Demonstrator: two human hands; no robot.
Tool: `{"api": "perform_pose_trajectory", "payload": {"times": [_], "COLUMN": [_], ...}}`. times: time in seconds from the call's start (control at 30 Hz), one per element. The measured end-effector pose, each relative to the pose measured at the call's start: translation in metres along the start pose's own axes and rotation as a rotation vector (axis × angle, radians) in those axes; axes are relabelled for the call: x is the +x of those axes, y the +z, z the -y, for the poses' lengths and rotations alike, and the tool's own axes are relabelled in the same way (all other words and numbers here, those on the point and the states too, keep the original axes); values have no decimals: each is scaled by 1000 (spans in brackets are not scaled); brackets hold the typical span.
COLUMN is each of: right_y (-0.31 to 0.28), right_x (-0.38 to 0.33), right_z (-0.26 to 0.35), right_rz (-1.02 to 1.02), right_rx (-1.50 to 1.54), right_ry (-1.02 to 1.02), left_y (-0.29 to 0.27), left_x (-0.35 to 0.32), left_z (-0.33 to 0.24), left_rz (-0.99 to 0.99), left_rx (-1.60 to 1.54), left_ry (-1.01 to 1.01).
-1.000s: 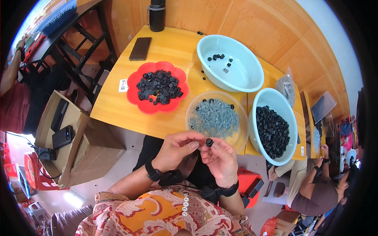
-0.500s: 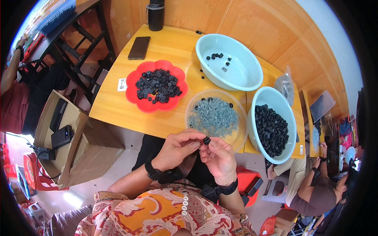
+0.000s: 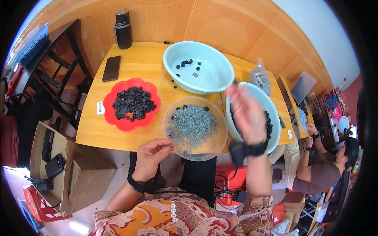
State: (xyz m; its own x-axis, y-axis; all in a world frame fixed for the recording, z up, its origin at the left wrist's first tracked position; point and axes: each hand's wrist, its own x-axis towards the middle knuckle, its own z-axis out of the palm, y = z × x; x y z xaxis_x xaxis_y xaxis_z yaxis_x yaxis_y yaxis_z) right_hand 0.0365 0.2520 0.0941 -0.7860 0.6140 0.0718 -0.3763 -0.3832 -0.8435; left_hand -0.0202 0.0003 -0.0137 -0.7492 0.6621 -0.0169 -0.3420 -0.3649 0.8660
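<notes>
Blue filled basin (image 3: 267,101): right hand (image 3: 249,116) moved over, away from left hand (image 3: 150,158).

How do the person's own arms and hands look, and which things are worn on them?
The left hand and the blurred right hand are ungloved. A black left wristband and a black right wristband each carry a dark, boxy device. The sleeves, patterned in reddish and cream tones, leave the forearms bare.
</notes>
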Motion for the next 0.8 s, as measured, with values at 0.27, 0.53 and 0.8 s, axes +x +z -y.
{"api": "perform_pose_trajectory", "payload": {"times": [0.27, 0.53, 0.8], "right_y": [-9, -32, -91], "right_x": [-43, -117, -104], "right_z": [13, 42, 61], "right_rz": [-16, -33, -226], "right_rx": [-376, -741, -1209], "right_ry": [49, 110, 132], "left_y": [7, 10, 27], "left_x": [8, 14, 24], "left_z": [-1, 1, -4], "left_rz": [9, 16, 209], "left_rx": [116, 688, 988], "left_ry": [-10, 395, 597]}}
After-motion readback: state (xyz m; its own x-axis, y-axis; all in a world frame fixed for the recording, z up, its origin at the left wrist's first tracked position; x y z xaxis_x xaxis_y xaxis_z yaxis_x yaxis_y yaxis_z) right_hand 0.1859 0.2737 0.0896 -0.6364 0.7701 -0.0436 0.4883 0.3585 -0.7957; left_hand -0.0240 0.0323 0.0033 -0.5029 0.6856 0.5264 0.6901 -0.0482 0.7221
